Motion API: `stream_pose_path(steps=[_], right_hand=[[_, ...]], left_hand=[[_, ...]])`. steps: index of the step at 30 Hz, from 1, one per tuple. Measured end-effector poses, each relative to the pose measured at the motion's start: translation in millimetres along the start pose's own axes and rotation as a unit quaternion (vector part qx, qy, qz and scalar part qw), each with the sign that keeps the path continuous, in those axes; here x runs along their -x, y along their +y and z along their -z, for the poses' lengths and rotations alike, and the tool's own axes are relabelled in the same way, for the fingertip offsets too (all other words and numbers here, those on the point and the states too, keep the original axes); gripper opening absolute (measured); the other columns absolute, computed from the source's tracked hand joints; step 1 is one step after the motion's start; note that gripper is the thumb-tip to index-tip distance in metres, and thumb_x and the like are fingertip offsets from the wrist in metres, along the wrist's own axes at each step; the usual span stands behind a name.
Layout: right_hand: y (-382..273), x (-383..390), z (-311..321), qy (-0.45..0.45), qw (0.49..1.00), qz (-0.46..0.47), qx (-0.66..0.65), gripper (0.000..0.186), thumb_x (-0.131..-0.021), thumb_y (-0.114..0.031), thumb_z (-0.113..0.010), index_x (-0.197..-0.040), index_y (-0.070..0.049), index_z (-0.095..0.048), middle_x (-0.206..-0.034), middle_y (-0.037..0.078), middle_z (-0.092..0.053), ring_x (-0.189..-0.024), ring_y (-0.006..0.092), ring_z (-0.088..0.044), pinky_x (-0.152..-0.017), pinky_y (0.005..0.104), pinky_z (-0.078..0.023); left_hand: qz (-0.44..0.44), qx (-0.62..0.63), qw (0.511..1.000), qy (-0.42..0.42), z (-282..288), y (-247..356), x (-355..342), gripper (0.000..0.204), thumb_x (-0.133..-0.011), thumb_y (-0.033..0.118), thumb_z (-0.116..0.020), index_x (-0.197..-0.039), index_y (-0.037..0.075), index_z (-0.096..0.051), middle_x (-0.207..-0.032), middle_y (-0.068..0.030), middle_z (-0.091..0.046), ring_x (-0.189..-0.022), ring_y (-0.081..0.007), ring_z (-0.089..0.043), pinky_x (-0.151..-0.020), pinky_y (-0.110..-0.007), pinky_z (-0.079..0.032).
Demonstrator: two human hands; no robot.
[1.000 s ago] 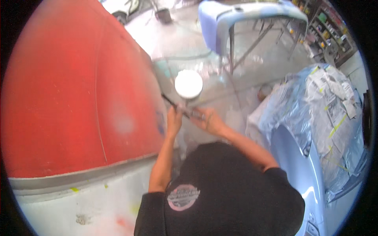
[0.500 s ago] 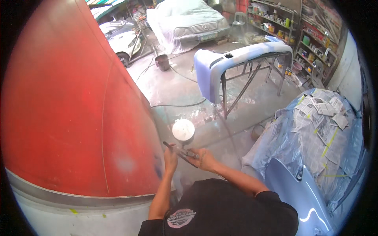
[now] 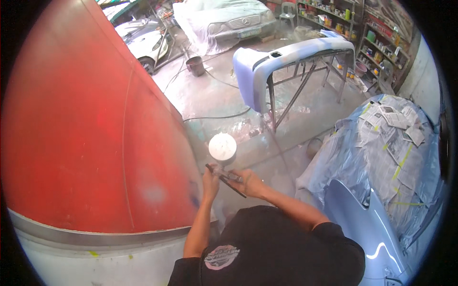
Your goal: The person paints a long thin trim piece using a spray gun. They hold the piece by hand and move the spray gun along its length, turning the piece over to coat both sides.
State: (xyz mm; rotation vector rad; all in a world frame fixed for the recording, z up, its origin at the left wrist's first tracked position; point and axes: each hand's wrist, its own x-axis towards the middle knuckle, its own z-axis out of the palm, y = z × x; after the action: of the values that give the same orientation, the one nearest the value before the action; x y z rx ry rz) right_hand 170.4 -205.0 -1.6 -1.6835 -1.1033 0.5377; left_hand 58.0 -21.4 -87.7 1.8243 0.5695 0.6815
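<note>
My right hand [image 3: 249, 183] is closed around the metal body of a spray gun [image 3: 233, 176], in front of my chest. On top of the gun sits a round cup with a white lid [image 3: 223, 147]. My left hand [image 3: 210, 182] is closed beside it, fingers near the upper end of a thin dark strip [image 3: 234, 187]. That strip slants down past the gun toward my right wrist; its kind is unclear. Close on my left stands a large red panel [image 3: 86, 143] with a pale greyish patch on its lower right part.
A pale blue bumper [image 3: 296, 50] lies across a metal stand [image 3: 296, 97] ahead. Dark hoses [image 3: 217, 117] run over the floor near a dark bucket [image 3: 195, 66]. At right are a newspaper-covered car part [image 3: 381, 138] and a glossy blue panel [image 3: 360, 229]. Shelves with cans [image 3: 329, 19] stand behind.
The whole view has tilted slightly, so the surroundings and my hands appear higher. The dark strip has shifted a little to the right relative to the cup. Both hands keep their grip.
</note>
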Motion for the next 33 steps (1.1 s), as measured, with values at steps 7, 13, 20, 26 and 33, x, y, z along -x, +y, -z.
stream_pose_path(steps=[7, 13, 20, 26, 33], right_hand=[[-7.1, 1.8, 2.0, -0.025, 0.999, -0.002, 0.021, 0.038, -0.092, -0.026, -0.067, -0.125, -0.008, -0.066, -0.103, 0.025, -0.071, -0.096, 0.0431, -0.068, -0.082, 0.0486, -0.054], [11.2, 4.3, -8.2, -0.029, 0.998, -0.005, 0.062, 0.041, -0.093, -0.027, -0.066, -0.129, -0.009, -0.064, -0.107, 0.026, -0.070, -0.099, 0.0417, -0.068, -0.085, 0.0475, -0.054], [10.6, 12.5, -3.2, -0.056, 0.995, -0.074, 0.025, 0.046, -0.091, -0.026, -0.070, -0.128, 0.001, -0.064, -0.105, 0.029, -0.070, -0.097, 0.0434, -0.070, -0.086, 0.0462, -0.054], [37.8, 19.0, -12.4, -0.045, 0.995, -0.083, 0.030, 0.042, -0.091, -0.026, -0.070, -0.123, 0.002, -0.066, -0.096, 0.028, -0.070, -0.089, 0.0347, -0.069, -0.081, 0.0429, -0.053], [-3.7, 31.8, 11.6, -0.042, 0.997, -0.069, -0.002, 0.037, -0.092, -0.027, -0.071, -0.117, 0.001, -0.068, -0.082, 0.018, -0.069, -0.076, 0.0146, -0.060, -0.072, 0.0363, -0.050]], left_hand=[[0.019, 0.025, 1.000, 0.005, 1.8, -24.8, 9.1, 0.026, -0.105, 0.019, -0.047, -0.113, -0.003, -0.058, -0.097, -0.0128, -0.068, -0.084, -0.0218, -0.064, -0.075, -0.036, -0.051], [0.074, 0.001, 0.997, 0.030, 6.3, -12.9, 3.7, 0.041, -0.106, 0.033, -0.050, -0.097, -0.005, -0.063, -0.084, -0.0105, -0.065, -0.081, -0.0209, -0.063, -0.074, -0.037, -0.049], [0.065, 0.065, 0.995, 0.045, 16.0, 15.4, -4.0, 0.041, -0.108, 0.032, -0.050, -0.094, -0.004, -0.064, -0.082, -0.0089, -0.068, -0.076, -0.0170, -0.064, -0.070, -0.034, -0.051], [0.049, 0.066, 0.993, 0.080, 30.7, 40.7, -17.6, 0.040, -0.108, 0.032, -0.051, -0.094, -0.003, -0.064, -0.081, -0.0090, -0.069, -0.077, -0.0170, -0.066, -0.073, -0.032, -0.052], [-0.159, 0.029, 0.964, 0.210, 90.7, 185.4, -57.5, 0.045, -0.109, 0.036, -0.049, -0.082, 0.002, -0.060, -0.077, -0.0065, -0.066, -0.071, -0.0162, -0.061, -0.073, -0.035, -0.050]])
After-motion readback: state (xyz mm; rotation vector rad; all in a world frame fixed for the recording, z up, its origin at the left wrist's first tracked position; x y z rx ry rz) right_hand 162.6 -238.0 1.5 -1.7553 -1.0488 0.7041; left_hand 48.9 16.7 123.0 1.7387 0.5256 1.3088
